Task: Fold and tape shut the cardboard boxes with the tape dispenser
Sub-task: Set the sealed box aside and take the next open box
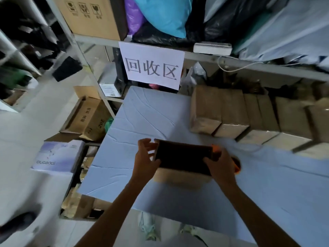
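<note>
A small brown cardboard box [183, 157] is held just above the pale blue table [142, 118], its dark side facing me. My left hand [145, 161] touches the box's left end with its fingers spread and fairly straight. My right hand [219, 164] grips the box's right end. An orange tape dispenser [235, 164] shows partly behind my right hand; I cannot tell whether that hand also holds it. The image is blurred around the hands.
Several taped brown boxes [231, 114] stand in a row at the table's back right. A metal shelf [195, 56] with a white paper sign [153, 65] rises behind the table. Open cartons [87, 118] and a white box [57, 157] sit on the floor at the left.
</note>
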`<act>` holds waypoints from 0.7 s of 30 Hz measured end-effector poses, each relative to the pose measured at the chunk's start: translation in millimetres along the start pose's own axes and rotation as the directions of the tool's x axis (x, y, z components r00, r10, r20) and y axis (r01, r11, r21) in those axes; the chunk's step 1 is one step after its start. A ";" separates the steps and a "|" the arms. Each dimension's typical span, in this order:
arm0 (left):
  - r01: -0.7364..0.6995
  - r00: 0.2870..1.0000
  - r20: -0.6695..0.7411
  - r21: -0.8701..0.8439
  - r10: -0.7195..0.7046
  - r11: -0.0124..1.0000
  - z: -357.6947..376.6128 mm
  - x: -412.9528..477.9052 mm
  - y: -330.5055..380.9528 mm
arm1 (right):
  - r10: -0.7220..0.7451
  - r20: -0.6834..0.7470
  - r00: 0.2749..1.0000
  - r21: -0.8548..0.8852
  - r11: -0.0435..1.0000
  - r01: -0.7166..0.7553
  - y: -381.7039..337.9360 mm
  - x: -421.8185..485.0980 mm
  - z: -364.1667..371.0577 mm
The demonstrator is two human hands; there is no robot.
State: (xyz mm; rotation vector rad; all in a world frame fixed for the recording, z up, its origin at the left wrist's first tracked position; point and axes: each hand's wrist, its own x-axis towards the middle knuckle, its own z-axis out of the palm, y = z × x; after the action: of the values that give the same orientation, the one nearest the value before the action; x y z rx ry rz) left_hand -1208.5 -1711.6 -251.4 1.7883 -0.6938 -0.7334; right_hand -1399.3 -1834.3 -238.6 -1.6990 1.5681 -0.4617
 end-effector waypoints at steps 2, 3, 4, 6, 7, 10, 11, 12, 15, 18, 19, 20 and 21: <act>-0.011 1.000 0.007 -0.026 0.011 1.000 3.9 1.4 -1.1 | 0.013 -0.008 1.000 0.043 0.999 -0.013 4.1 -4.3 -1.8; -0.017 1.000 0.009 -0.037 0.017 0.999 6.0 1.8 -1.8 | -0.014 -0.022 1.000 0.053 0.998 0.016 6.7 -7.1 -2.5; -0.023 1.000 0.012 -0.041 0.024 0.999 7.4 2.4 -1.9 | -0.047 -0.033 0.998 0.049 0.998 0.049 8.6 -9.5 -3.1; -0.033 0.999 0.042 -0.033 0.034 0.999 7.6 4.4 -1.0 | -0.097 -0.023 0.995 0.025 0.995 0.098 11.6 -12.3 -4.1; -0.040 0.997 0.072 -0.027 0.042 0.999 7.3 6.4 -0.3 | -0.117 -0.009 0.993 0.011 0.993 0.117 13.7 -12.1 -4.4; -0.049 0.988 0.150 0.009 0.047 0.999 9.3 10.8 2.0 | -0.133 0.046 0.990 0.001 0.991 0.134 21.6 -8.8 -9.2; -0.052 0.987 0.155 0.026 0.047 0.998 10.5 11.3 2.8 | -0.137 0.059 0.989 0.007 0.991 0.137 24.5 -7.6 -11.5; -0.055 0.987 0.154 0.045 0.047 0.997 11.7 11.4 3.8 | -0.150 0.068 0.986 0.012 0.989 0.149 27.1 -6.9 -13.4; -0.062 0.988 0.149 0.085 0.049 0.994 13.5 12.9 5.1 | -0.194 0.065 0.979 0.067 0.979 0.190 34.6 -5.5 -16.1; -0.044 0.988 0.149 0.071 0.033 0.997 14.0 11.8 6.1 | -0.208 0.055 0.977 0.119 0.972 0.200 38.6 -4.2 -19.1; -0.034 0.988 0.150 0.060 0.025 0.998 14.3 10.5 6.8 | -0.221 0.053 0.974 0.113 0.970 0.214 38.9 -4.0 -19.8; -0.024 0.988 0.151 0.052 0.016 0.998 14.4 9.3 7.6 | -0.244 0.056 0.968 0.101 0.966 0.237 38.9 -5.0 -20.3; -0.016 0.989 0.151 0.049 0.009 0.999 14.7 9.3 8.6 | -0.273 0.062 0.960 0.087 0.960 0.267 38.3 -6.2 -20.8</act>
State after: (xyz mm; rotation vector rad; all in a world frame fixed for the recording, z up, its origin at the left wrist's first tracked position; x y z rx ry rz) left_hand -1214.6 -1729.9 -248.7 1.7848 -0.8294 -0.8555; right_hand -1441.2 -1832.5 -251.9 -1.8566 1.2546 -0.5829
